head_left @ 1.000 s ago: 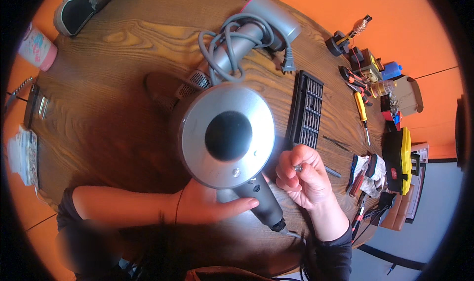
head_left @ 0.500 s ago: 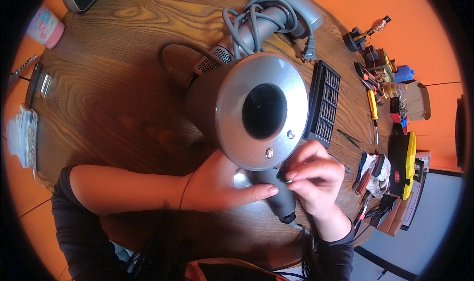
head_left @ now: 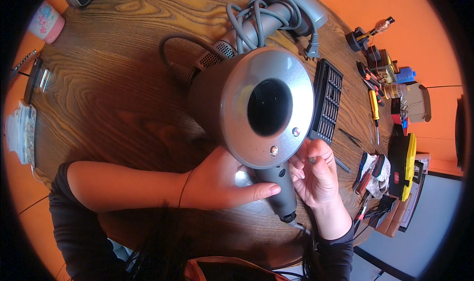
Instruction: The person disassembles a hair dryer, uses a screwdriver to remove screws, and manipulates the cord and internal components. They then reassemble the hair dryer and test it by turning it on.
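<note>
Now small piece point(head_left: 312, 160) farther from handle point(head_left: 285, 196)

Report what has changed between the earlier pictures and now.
The grey hair dryer with a round silver face has shifted right and turned, showing more of its side. The bare right hand moved in to the dryer's dark cylindrical handle, then drew back slightly, still pinching a small round metallic piece. Unchanged: the bare left hand holds the dryer; the black rectangular bit case lies in place.
</note>
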